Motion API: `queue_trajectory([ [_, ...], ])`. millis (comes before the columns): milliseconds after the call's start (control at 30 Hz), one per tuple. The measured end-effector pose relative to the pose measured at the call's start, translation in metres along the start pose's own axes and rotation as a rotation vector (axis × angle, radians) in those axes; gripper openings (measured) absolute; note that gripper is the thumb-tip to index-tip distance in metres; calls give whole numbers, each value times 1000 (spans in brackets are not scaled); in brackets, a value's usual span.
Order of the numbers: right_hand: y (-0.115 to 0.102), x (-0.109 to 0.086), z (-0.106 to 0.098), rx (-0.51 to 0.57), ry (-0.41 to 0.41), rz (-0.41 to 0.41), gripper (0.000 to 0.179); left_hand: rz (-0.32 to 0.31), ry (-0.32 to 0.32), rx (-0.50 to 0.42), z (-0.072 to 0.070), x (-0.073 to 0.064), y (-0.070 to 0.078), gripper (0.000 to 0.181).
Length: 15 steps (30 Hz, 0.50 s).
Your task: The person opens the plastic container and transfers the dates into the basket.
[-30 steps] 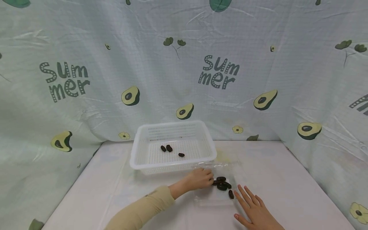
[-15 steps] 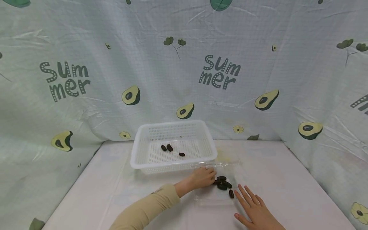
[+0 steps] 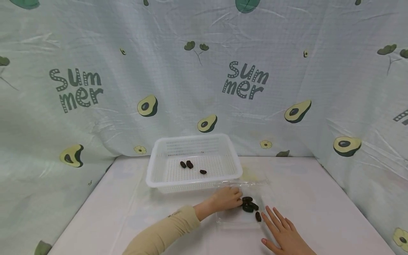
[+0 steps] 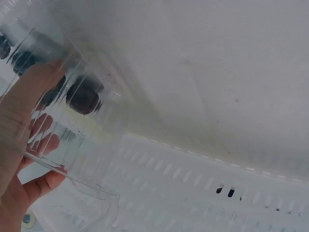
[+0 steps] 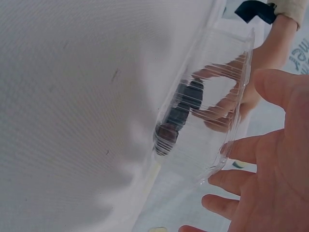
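Left hand point(image 3: 227, 198) shifted right, gripping dark fruit point(image 5: 194, 95), "summer" backdrop point(image 3: 178, 85)

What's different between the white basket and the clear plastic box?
The white basket has slotted walls, while the clear box is see-through with ribbed sides. The basket looks larger than the box. The basket shows three dark pieces, two close together and one apart; most of the box's are bunched up. The left hand is in the box, but neither hand is in the basket. Both stand on the table.
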State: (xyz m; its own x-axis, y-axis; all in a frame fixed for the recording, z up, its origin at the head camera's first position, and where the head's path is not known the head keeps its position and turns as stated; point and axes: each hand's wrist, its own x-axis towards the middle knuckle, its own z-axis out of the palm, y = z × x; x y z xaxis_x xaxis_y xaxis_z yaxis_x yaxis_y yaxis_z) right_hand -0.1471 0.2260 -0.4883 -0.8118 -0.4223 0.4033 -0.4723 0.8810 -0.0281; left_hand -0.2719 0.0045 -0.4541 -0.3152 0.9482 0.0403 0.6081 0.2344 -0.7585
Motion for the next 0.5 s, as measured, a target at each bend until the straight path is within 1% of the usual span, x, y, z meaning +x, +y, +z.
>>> queue_trajectory([
  [133, 0, 0, 0, -12, 14, -11, 77, -4, 0, -30, -4, -2, 0, 17],
  [233, 0, 1, 0, -31, 25, -17, 71, -14, 17, -31, -8, -5, -1, 17],
  [367, -1, 4, -3, -75, 40, -20, 63, -38, 77, -11, -14, -12, -4, 16],
  [500, -2, 10, -5, -87, 35, -17, 60, -57, 133, -24, -21, -22, -7, 13],
])
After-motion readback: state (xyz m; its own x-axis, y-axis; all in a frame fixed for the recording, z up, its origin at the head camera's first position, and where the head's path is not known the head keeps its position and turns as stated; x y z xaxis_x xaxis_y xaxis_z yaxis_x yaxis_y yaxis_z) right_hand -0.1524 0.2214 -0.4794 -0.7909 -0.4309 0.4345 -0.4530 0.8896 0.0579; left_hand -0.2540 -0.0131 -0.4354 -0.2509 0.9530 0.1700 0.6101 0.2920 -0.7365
